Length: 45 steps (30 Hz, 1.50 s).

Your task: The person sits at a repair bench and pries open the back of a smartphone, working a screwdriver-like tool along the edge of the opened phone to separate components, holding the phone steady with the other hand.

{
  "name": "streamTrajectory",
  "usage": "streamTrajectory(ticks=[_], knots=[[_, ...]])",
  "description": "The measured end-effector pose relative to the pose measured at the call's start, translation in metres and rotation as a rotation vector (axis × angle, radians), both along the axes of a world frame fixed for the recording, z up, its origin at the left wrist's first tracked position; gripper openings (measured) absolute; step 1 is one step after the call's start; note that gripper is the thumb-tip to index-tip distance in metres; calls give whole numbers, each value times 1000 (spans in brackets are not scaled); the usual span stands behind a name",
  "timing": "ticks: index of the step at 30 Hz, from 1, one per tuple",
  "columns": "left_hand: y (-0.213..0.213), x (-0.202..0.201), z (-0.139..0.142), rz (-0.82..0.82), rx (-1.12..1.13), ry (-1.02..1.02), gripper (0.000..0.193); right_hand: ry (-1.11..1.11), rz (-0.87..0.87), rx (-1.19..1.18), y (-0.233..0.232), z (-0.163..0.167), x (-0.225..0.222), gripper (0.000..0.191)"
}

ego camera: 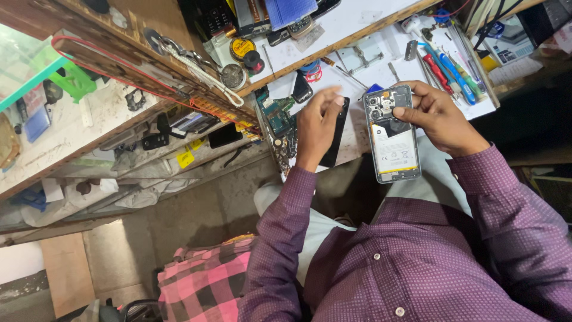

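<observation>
My right hand holds an opened phone by its top end. The phone's back is off, showing a white battery and camera modules. My left hand lies over a black back cover on the white bench top, just left of the phone. Its thumb and fingertips are drawn close together near the cover's top edge. Whether they pinch the cover or some small part is unclear. Both sleeves are purple.
Screwdrivers with red and blue handles lie at the bench's far right. A circuit board and a small dark phone sit left of my left hand. A wooden shelf holds cables, tins and parts. A pink checked cloth lies below.
</observation>
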<state>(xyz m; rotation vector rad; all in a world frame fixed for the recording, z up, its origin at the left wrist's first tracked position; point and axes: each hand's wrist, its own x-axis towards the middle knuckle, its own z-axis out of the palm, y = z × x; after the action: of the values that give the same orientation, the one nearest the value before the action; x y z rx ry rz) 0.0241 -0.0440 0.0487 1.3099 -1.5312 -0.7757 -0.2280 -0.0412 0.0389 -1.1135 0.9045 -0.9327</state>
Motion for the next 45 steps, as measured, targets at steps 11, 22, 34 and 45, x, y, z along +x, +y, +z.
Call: streamTrajectory(ticks=[11, 22, 34, 45], knots=[[22, -25, -19, -113, 353, 300, 33, 12, 22, -25, 4, 4, 5, 45], [56, -29, -44, -213, 445, 544, 36, -168, -99, 19, -5, -4, 10, 42], [84, -26, -66, -236, 525, 732, 60, -119, -128, 4, -9, 1, 20, 43], [94, -29, -57, -59, 390, 990, 45, 588, -243, -192, -2, 22, 42, 40]])
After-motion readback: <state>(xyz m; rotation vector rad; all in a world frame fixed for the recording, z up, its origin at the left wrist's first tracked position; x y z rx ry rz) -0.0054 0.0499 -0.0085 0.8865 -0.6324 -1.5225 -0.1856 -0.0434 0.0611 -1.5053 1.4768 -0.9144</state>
